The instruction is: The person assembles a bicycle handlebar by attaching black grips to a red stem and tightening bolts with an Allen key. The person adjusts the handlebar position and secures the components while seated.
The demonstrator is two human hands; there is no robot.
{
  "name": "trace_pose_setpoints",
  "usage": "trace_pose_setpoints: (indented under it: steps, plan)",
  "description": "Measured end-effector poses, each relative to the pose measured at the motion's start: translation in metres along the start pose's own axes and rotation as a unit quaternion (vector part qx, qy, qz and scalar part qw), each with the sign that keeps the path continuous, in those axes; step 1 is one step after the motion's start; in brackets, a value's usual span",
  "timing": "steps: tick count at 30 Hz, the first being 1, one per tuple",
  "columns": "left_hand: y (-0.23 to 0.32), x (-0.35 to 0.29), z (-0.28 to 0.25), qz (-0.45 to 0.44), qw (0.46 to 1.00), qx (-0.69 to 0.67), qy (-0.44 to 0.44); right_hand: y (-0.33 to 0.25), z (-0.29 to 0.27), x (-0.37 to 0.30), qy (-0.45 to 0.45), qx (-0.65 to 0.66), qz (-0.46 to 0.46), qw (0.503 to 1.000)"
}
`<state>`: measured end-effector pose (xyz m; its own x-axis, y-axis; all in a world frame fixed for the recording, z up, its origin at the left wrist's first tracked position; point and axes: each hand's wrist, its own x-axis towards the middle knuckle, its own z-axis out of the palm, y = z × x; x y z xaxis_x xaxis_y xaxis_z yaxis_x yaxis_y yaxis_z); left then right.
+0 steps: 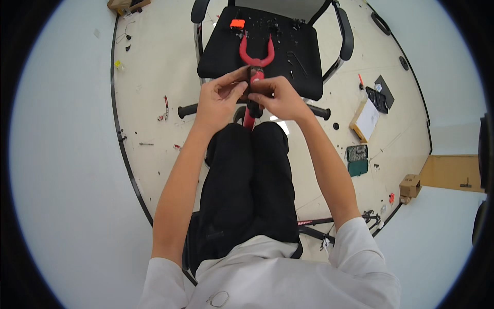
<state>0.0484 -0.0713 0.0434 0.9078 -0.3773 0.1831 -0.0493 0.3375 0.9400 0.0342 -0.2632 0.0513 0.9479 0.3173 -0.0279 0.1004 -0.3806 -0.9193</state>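
A red bicycle fork (246, 55) points away from me, its two prongs lying on the black seat of a chair (218, 62). Its near end, with black parts (254, 110) below it, lies between my hands above my knees. My left hand (218, 100) pinches at a thin dark piece (250, 77) along the left side of the red tube. From the other side, the curled fingers of my right hand (282, 99) close on the same spot. The fingers partly hide this piece, so its kind cannot be made out.
On the seat lie an orange piece (237, 23), hex keys (297, 62) and small dark parts. To the right on the floor are a white-topped box (365, 121), an open green case (357, 160), a cardboard box (410, 185) and a dark bicycle frame (316, 222).
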Motion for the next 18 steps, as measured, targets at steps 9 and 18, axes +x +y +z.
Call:
trace_pose_setpoints:
  steps: [9, 18]
  plan:
    - [0.004, -0.005, 0.002, -0.002, 0.987, 0.162, 0.024, -0.002, 0.006, -0.009, -0.010, -0.067, 0.004, 0.998]
    - [-0.003, 0.009, 0.000, 0.058, 0.983, 0.161, 0.063, 0.015, 0.023, -0.005, 0.136, 0.042, -0.041, 0.989]
